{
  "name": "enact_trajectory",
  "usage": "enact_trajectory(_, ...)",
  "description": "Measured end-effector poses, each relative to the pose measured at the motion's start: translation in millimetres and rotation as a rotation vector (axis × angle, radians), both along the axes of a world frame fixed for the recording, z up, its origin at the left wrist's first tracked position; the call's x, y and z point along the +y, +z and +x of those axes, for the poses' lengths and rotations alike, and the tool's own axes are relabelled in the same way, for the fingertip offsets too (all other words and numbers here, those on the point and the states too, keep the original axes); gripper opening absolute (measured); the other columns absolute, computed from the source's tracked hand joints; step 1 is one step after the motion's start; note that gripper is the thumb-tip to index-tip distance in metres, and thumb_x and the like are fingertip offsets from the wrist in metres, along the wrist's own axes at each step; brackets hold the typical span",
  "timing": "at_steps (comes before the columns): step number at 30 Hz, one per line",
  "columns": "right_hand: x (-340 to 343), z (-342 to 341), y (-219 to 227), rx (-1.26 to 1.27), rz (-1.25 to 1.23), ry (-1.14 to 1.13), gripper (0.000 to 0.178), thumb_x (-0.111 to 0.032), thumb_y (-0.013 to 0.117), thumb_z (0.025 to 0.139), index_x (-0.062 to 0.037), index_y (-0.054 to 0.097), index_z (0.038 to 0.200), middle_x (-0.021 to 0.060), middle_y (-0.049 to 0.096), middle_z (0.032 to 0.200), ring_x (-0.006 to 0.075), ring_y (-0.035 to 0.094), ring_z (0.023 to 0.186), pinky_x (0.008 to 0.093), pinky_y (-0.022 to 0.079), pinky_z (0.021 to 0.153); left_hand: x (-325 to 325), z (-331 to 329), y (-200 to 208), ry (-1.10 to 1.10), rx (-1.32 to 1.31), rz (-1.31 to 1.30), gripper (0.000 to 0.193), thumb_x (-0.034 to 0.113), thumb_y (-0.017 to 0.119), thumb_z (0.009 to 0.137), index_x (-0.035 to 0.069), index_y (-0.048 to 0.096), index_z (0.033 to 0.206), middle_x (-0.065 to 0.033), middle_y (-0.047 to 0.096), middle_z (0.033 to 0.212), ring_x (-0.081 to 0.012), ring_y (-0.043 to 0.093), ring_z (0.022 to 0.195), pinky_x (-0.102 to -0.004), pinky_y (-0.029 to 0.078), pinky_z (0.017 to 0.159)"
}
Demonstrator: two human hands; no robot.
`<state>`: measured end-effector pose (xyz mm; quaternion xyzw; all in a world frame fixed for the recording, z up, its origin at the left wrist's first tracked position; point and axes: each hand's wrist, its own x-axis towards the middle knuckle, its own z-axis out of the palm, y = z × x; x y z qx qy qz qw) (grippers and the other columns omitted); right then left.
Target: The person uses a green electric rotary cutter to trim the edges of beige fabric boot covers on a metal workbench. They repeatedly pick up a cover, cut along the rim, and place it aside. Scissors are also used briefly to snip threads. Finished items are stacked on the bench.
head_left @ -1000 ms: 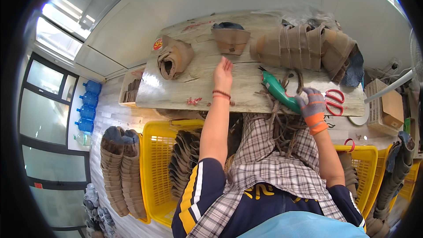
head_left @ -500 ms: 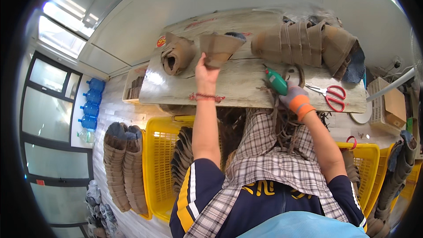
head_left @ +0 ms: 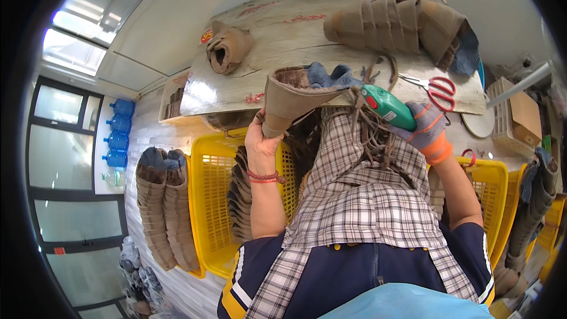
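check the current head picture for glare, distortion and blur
Head view, upper left: the window burns out to white; head view, tabletop: a glare patch shines near its left edge; head view, left side: the glass door's dark frame bows with the fisheye; head view, centre: the green handheld power tool looks fairly sharp, its tip hard to make out.

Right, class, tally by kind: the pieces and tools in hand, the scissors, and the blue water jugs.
Brown piece, left hand: 1
Green tool, right hand: 1
Scissors: 1
Blue water jugs: 4
Total: 7
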<state>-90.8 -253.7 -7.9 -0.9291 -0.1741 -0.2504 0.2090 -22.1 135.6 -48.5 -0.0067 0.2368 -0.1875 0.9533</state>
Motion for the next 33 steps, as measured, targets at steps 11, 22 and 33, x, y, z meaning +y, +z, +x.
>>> enact_trajectory(11, -41.7, -18.5, -27.8, -0.146, -0.074, 0.035, 0.057, -0.042, 0.085, 0.059, -0.0066, 0.060, 0.096, 0.0094, 0.062, 0.075, 0.0289, 0.059, 0.066, 0.0383, 0.048, 0.057, -24.2, -11.4, 4.2, -0.054, -0.063, 0.080, 0.023, 0.009, 0.038, 0.095, 0.000, 0.058, 0.100, -0.0168, 0.066, 0.101, -0.0319, 0.064, 0.095, -0.0484, 0.054, 0.086)
enact_trajectory(22, -42.8, -16.6, -31.3, -0.111, -0.104, 0.096, 0.060, -0.042, 0.086, 0.057, -0.0074, 0.060, 0.099, 0.0097, 0.062, 0.077, 0.0285, 0.060, 0.067, 0.0379, 0.048, 0.058, -31.3, -10.4, -3.1, -0.034, -0.022, 0.204, 0.024, 0.010, 0.038, 0.095, -0.003, 0.058, 0.094, -0.0175, 0.066, 0.098, -0.0307, 0.064, 0.093, -0.0467, 0.053, 0.087)
enact_trajectory(33, -31.5, -22.5, -17.5, -0.127, -0.079, 0.114, 0.062, -0.047, 0.086, 0.055, -0.0087, 0.062, 0.097, 0.0079, 0.061, 0.074, 0.0259, 0.059, 0.065, 0.0364, 0.047, 0.058, -30.4, -9.0, -15.6, -0.095, -0.064, 0.143, 0.027, 0.013, 0.036, 0.097, -0.001, 0.058, 0.103, -0.0182, 0.064, 0.107, -0.0307, 0.062, 0.100, -0.0479, 0.052, 0.090)
